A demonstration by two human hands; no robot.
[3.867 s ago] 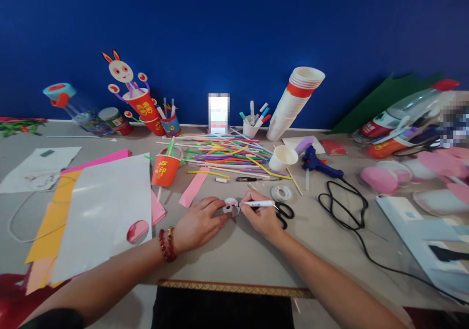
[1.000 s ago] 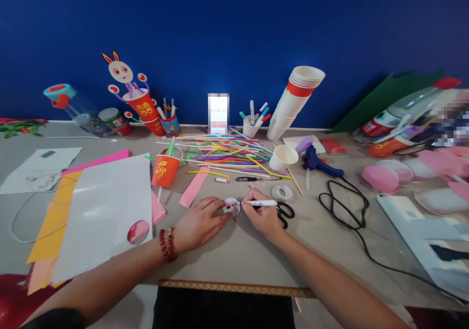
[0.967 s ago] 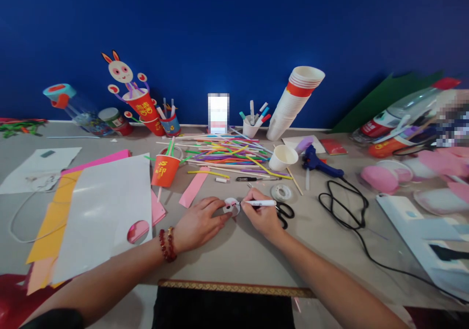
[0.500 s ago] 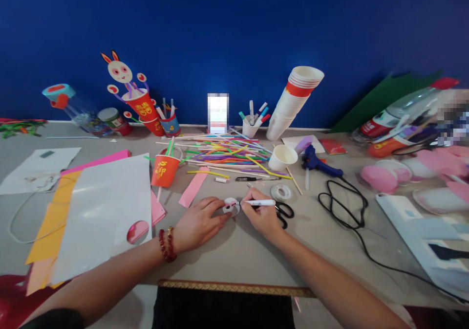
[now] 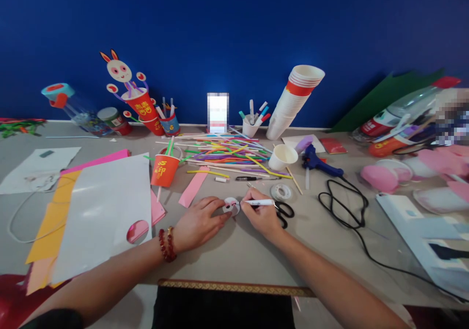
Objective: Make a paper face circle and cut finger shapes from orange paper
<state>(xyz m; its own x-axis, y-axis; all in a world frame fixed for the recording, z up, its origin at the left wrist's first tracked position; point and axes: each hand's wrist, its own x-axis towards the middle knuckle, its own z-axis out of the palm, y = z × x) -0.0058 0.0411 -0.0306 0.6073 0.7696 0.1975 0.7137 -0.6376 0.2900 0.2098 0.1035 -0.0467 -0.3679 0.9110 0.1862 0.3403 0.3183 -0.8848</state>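
Nothing has shifted: left hand, fingers flat, pins the paper disc; right hand grips a marker touching it. Slackening could let it skid, smearing ink.

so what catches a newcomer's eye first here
Two hands meet at the middle of the table: the left hand steadies a small white disc while the right hand holds a marker to it. Behind them lies a bright heap of straws, with a leaning cup stack to its right and a paper rabbit to its left, against the blue wall.
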